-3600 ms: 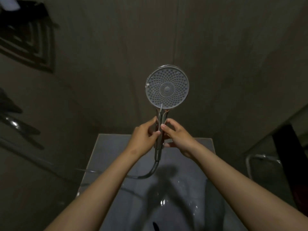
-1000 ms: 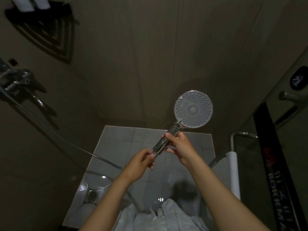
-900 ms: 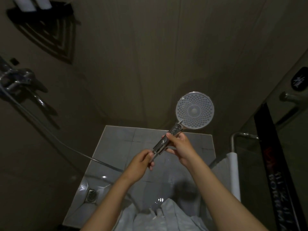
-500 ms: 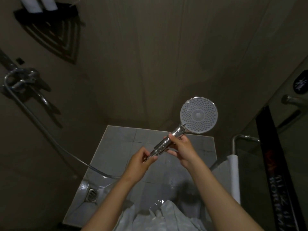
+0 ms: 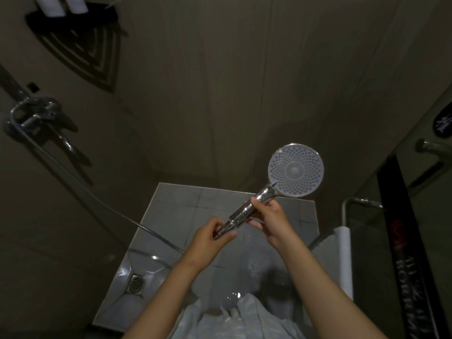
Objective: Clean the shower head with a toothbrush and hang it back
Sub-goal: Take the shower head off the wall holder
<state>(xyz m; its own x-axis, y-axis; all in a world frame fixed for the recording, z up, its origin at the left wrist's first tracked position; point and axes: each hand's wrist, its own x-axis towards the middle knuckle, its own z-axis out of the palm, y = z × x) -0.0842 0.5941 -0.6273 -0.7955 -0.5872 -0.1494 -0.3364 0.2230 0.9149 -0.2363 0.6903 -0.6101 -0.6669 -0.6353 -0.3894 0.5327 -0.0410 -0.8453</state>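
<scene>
Right grip [image 5: 271, 223] is clamped round the chrome handle [image 5: 244, 212], with the shower head [image 5: 296, 170] just above it, nozzle face up toward us. Left grip [image 5: 208, 238] pinches the hose [image 5: 97, 199] end, right below. No toothbrush in sight, so this reads as the hang-back step. Next, carry the head to its holder, which I can't pick out.

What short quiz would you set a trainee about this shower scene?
1. True or false: the shower head turns its nozzle face toward the camera.
2. Which hand grips the handle nearer the head: A left, B right?
3. Fill in: the hose runs to the tap on the ____ wall.
Key: 1 true; 2 B, the right hand; 3 left.
</scene>
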